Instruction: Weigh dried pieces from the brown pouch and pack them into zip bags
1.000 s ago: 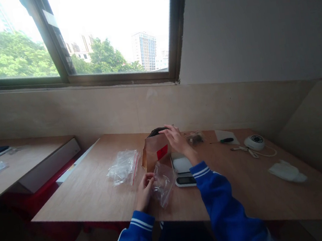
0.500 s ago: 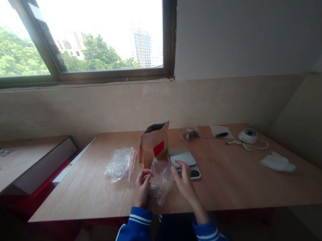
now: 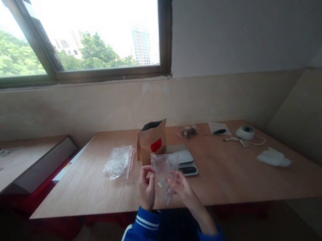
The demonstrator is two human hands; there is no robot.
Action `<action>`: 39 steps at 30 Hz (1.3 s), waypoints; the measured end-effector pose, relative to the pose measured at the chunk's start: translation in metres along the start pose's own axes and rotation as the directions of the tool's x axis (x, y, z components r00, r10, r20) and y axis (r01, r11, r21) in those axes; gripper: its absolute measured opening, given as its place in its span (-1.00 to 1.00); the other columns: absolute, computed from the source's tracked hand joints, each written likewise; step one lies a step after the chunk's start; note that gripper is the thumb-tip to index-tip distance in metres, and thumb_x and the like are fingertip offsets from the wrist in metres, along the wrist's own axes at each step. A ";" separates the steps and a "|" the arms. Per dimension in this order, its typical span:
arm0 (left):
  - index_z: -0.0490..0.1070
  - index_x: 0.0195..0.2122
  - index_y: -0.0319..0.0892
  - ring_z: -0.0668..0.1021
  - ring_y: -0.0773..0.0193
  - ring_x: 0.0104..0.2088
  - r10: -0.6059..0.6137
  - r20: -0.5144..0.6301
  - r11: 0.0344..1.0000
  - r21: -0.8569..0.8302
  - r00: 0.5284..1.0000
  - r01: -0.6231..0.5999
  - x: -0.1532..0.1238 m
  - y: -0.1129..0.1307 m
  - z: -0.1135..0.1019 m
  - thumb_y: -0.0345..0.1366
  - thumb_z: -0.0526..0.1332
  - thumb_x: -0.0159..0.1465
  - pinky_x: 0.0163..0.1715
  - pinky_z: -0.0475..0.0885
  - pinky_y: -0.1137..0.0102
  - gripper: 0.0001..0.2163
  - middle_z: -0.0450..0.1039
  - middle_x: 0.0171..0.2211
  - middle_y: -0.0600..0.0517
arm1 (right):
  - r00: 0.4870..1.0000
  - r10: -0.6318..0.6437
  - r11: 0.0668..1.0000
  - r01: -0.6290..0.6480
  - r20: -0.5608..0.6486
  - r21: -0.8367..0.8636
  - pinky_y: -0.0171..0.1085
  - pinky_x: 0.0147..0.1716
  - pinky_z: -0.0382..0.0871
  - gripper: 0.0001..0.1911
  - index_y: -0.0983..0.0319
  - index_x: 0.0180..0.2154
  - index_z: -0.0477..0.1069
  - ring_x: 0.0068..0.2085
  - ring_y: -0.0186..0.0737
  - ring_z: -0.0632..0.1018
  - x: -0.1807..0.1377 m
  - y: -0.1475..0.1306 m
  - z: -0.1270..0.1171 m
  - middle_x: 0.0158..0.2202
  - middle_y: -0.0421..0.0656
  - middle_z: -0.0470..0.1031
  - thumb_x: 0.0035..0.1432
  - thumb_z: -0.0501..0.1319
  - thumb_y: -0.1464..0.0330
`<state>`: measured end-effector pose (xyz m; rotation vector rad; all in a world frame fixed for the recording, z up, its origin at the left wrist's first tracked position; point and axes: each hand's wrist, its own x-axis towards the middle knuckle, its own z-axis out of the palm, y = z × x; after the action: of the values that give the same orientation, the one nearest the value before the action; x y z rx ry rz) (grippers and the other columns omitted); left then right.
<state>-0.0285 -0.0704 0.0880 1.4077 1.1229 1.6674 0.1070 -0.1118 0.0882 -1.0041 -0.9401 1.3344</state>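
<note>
Clear bag point(image 3: 160, 167) is between your two hands, above the near edge of the bench point(image 3: 230, 178), in front of the paper bag. Your left hand point(image 3: 146, 185) pinches its left side between thumb and fingertips. Your right hand point(image 3: 181, 184) grips its right side low down, thumb and fingers together on the film; the red strip runs up above those fingers.

Paper bag point(image 3: 145, 148) stands upright just beyond, mouth gaping, red label point(image 3: 156, 145) toward you. White scale point(image 3: 185, 156) sits just to its right, dark display toward the near edge, partly hidden behind your clear bag. Loose pile of clear bags point(image 3: 116, 164) lies left of the paper bag, on the side of the bench's left edge.

Along the far edge: a clear packet point(image 3: 188, 132) with dark contents, then a screwdriver point(image 3: 220, 131) over a white sheet point(image 3: 213, 126). Near the far right corner: white dome camera point(image 3: 245, 133) with its cable point(image 3: 242, 141). Crumpled white bundle point(image 3: 273, 158) lies nearer the right edge.
</note>
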 end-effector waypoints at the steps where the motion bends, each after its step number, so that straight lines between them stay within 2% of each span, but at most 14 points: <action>1: 0.34 -0.36 -0.15 0.45 0.26 -0.35 0.002 0.035 1.000 0.020 0.999 -0.003 0.000 0.001 -0.002 -0.22 0.13 0.22 -0.41 0.36 0.43 -0.88 0.36 -0.39 0.03 | 0.999 -0.011 1.000 0.012 -0.038 0.011 -0.26 -0.41 0.46 -0.56 0.16 -0.20 0.40 -0.37 -0.21 0.56 0.000 0.000 -0.002 -0.28 -0.16 0.52 -0.04 0.37 0.06; 4: 0.34 -0.28 -0.14 0.50 0.24 -0.34 -0.056 0.107 0.997 0.060 0.993 0.049 0.001 0.006 -0.011 -0.20 0.19 0.20 -0.49 0.35 0.46 -0.85 0.40 -0.37 0.03 | 0.992 -0.018 0.998 0.025 -0.124 0.059 -0.29 -0.52 0.41 -0.59 0.19 -0.32 0.39 -0.54 -0.31 0.48 0.003 0.000 -0.011 -0.43 -0.23 0.48 -0.12 0.42 0.10; 8: 0.35 -0.15 -0.16 0.49 0.28 -0.41 -0.098 0.158 0.994 0.073 0.983 0.087 0.009 0.016 -0.021 -0.13 0.18 0.22 -0.53 0.32 0.47 -0.75 0.46 -0.37 0.01 | 0.983 -0.019 0.996 0.034 -0.183 0.082 -0.33 -0.53 0.38 -0.59 0.21 -0.32 0.41 -0.56 -0.37 0.45 0.004 -0.001 -0.023 -0.44 -0.25 0.48 -0.15 0.44 0.12; 13: 0.46 -0.11 -0.16 0.46 0.30 -0.44 -0.168 0.192 0.984 0.095 0.967 0.152 0.017 0.024 -0.009 -0.01 0.17 0.21 -0.50 0.34 0.46 -0.64 0.51 -0.26 -0.03 | 0.993 0.020 1.000 -0.019 -0.118 0.014 -0.35 -0.61 0.34 -0.55 0.21 -0.32 0.41 -0.59 -0.37 0.43 0.005 0.009 -0.028 -0.44 -0.24 0.49 -0.18 0.43 0.07; 16: 0.51 -0.31 -0.17 0.43 0.32 -0.50 -0.191 0.211 0.978 0.122 0.959 0.168 0.014 0.022 0.004 0.01 0.21 0.18 -0.54 0.30 0.46 -0.67 0.47 -0.43 0.02 | 0.998 0.000 0.998 -0.004 -0.066 -0.065 -0.27 -0.41 0.46 -0.56 0.20 -0.29 0.45 -0.41 -0.24 0.55 0.004 0.013 -0.028 -0.31 -0.16 0.54 -0.16 0.42 0.07; 18: 0.49 -0.37 -0.18 0.40 0.35 -0.57 -0.200 0.216 0.977 0.124 0.956 0.176 0.010 0.020 0.010 0.02 0.22 0.17 -0.60 0.25 0.48 -0.67 0.42 -0.52 0.06 | 0.996 -0.035 0.996 0.028 -0.081 -0.079 -0.21 -0.17 0.46 -0.56 0.19 -0.21 0.46 -0.17 -0.14 0.58 0.003 0.011 -0.029 -0.19 -0.11 0.56 -0.05 0.36 0.05; 20: 0.48 -0.38 -0.18 0.39 0.36 -0.60 -0.209 0.224 0.975 0.126 0.952 0.184 0.005 0.019 0.013 0.02 0.22 0.17 -0.64 0.23 0.49 -0.67 0.38 -0.58 0.08 | 0.990 -0.063 0.997 0.058 -0.124 -0.043 -0.19 -0.11 0.45 -0.56 0.18 -0.15 0.44 -0.12 -0.12 0.57 0.002 0.008 -0.030 -0.16 -0.10 0.56 0.06 0.26 0.01; 23: 0.51 -0.38 -0.19 0.42 0.35 -0.62 -0.233 0.234 0.970 0.129 0.944 0.207 0.000 0.021 0.016 0.03 0.23 0.16 -0.64 0.24 0.48 -0.66 0.44 -0.56 0.05 | 0.976 -0.070 0.996 0.078 -0.208 0.031 -0.24 -0.39 0.49 -0.55 0.19 -0.22 0.42 -0.37 -0.19 0.57 0.003 0.005 -0.032 -0.32 -0.15 0.55 0.02 0.28 -0.02; 25: 0.53 -0.35 -0.20 0.43 0.34 -0.62 -0.250 0.154 0.965 0.122 0.956 0.233 -0.001 0.023 0.018 0.05 0.23 0.15 -0.64 0.27 0.46 -0.63 0.49 -0.50 0.02 | 0.959 -0.077 0.994 0.094 -0.273 0.048 -0.30 -0.55 0.44 -0.56 0.21 -0.30 0.41 -0.49 -0.26 0.52 0.005 0.005 -0.034 -0.41 -0.19 0.52 -0.07 0.36 0.02; 28: 0.54 -0.34 -0.21 0.43 0.34 -0.62 -0.270 -0.027 0.956 0.111 0.962 0.272 0.000 0.023 0.018 0.08 0.23 0.12 -0.63 0.27 0.46 -0.60 0.49 -0.49 0.00 | 0.944 -0.096 0.992 0.116 -0.316 0.047 -0.33 -0.58 0.40 -0.60 0.22 -0.35 0.44 -0.51 -0.30 0.49 0.005 0.005 -0.033 -0.44 -0.21 0.50 -0.11 0.40 0.07; 31: 0.53 -0.30 -0.22 0.45 0.34 -0.58 -0.317 -0.013 0.947 0.059 0.948 0.317 -0.002 0.018 0.014 0.13 0.19 0.13 -0.61 0.31 0.46 -0.54 0.51 -0.43 -0.02 | 0.934 -0.082 0.991 0.114 -0.348 0.070 -0.34 -0.60 0.36 -0.61 0.21 -0.34 0.44 -0.55 -0.32 0.45 0.005 0.003 -0.030 -0.45 -0.22 0.50 -0.11 0.40 0.08; 35: 0.49 -0.12 -0.17 0.54 0.26 -0.38 -0.428 0.239 0.900 0.029 0.871 0.434 -0.016 0.004 0.001 0.12 0.20 0.13 -0.50 0.41 0.45 -0.52 0.52 -0.24 -0.06 | 0.890 -0.039 0.982 0.119 -0.454 0.148 -0.31 -0.58 0.37 -0.57 0.20 -0.32 0.42 -0.56 -0.32 0.44 0.006 0.001 -0.030 -0.47 -0.24 0.49 -0.14 0.41 0.06; 37: 0.49 -0.17 -0.20 0.55 0.25 -0.38 -0.488 0.421 0.862 0.095 0.765 0.497 -0.025 -0.002 -0.006 0.07 0.27 0.08 -0.48 0.42 0.45 -0.55 0.51 -0.33 -0.05 | 0.875 -0.017 0.979 0.113 -0.483 0.170 -0.31 -0.56 0.38 -0.55 0.20 -0.32 0.42 -0.55 -0.31 0.44 0.007 0.002 -0.032 -0.46 -0.22 0.50 -0.16 0.42 0.05; 39: 0.48 -0.23 -0.23 0.54 0.27 -0.48 -0.540 0.521 0.823 0.162 0.661 0.544 -0.032 -0.006 -0.012 0.07 0.29 0.07 -0.56 0.39 0.45 -0.56 0.47 -0.42 -0.02 | 0.873 -0.002 0.979 0.101 -0.487 0.178 -0.31 -0.56 0.39 -0.54 0.21 -0.32 0.43 -0.53 -0.30 0.45 0.008 0.004 -0.035 -0.44 -0.21 0.51 -0.18 0.43 0.05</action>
<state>-0.0340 -0.0986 0.0695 1.2518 1.0448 0.7597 0.1394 -0.1050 0.0731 -1.0808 -0.4374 1.0324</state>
